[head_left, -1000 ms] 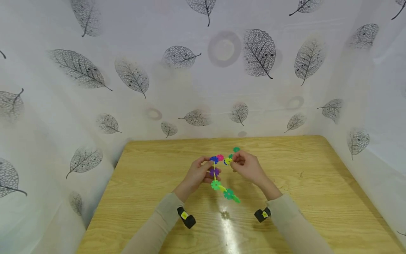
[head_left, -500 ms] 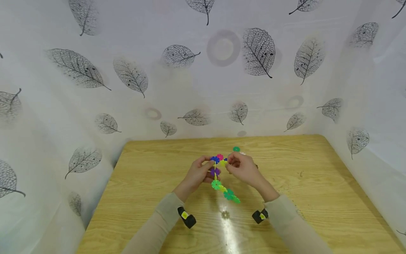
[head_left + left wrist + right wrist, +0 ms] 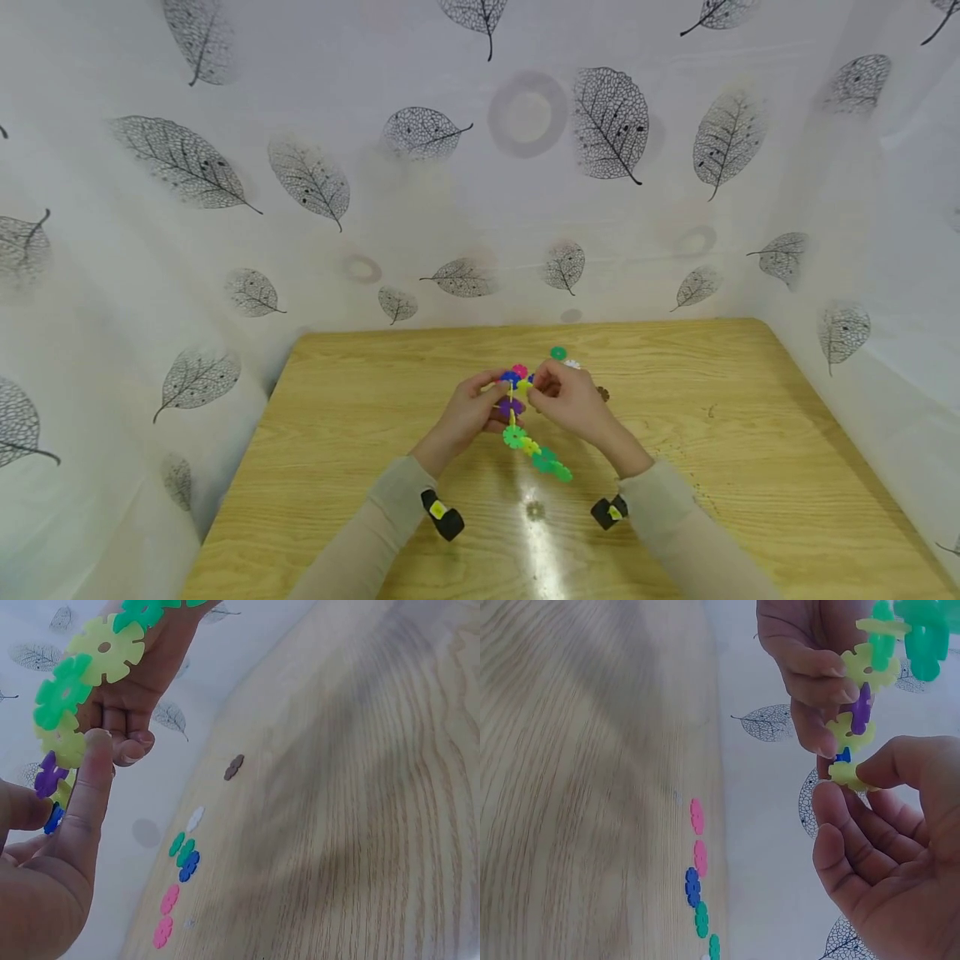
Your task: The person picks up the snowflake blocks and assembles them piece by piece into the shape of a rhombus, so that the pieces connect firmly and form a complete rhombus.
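My left hand (image 3: 467,412) holds a chain of flower-shaped snowflake discs, pinching it near its blue disc (image 3: 510,379). Below the blue one come a purple disc (image 3: 508,407) and alternating yellow and green discs, and the green end (image 3: 561,472) hangs down toward the right. My right hand (image 3: 573,406) pinches a single yellow disc (image 3: 844,775) between thumb and forefinger. That yellow piece meets the blue disc at the chain's upper end in the right wrist view. Fingers partly hide the join.
Loose discs lie on the wooden table (image 3: 337,467) beyond the hands: pink (image 3: 170,899), blue (image 3: 190,867), green (image 3: 558,353), white (image 3: 195,818) and brown (image 3: 234,766). A white leaf-printed curtain (image 3: 450,208) stands behind the table's far edge.
My right hand has moved left with the yellow disc, bringing it up to the blue disc. White and brown discs have come into sight behind it. The left hand has barely moved.
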{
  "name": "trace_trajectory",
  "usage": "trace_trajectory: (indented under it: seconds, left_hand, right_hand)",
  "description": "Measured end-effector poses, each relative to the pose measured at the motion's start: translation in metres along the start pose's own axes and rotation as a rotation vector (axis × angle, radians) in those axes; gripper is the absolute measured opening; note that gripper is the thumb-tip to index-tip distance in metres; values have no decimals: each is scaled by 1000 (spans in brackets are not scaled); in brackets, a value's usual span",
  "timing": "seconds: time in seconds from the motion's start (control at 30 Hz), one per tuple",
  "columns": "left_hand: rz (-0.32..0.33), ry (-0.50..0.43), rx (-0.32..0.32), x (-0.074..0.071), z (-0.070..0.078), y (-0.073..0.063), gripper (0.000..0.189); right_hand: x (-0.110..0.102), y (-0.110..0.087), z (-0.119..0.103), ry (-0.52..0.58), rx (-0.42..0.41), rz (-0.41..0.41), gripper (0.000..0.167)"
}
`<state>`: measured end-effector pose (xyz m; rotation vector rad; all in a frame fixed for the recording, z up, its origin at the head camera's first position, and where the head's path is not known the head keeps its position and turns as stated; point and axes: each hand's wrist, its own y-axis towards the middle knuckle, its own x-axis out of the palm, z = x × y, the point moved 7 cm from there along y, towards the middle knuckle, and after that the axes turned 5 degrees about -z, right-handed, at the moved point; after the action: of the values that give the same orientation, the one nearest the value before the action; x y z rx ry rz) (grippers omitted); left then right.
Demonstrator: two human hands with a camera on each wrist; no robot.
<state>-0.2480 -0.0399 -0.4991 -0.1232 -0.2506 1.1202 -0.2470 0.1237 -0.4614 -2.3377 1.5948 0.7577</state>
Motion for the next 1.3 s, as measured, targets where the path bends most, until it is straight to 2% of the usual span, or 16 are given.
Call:
trace_trajectory:
  seconds: [0.53,0.93,1.3]
  left_hand:
    - [7,7,25,1,3,0,43]
    - [17,-50,61,4,6,2,42]
    - [23,-13,74,5,7,4,42]
  right_hand:
    - [0,0,-7,-12,-51,17,7]
    - [0,-2,-8,15,-37,80,8]
    - [-1,-3,-11,4,-33,87,8]
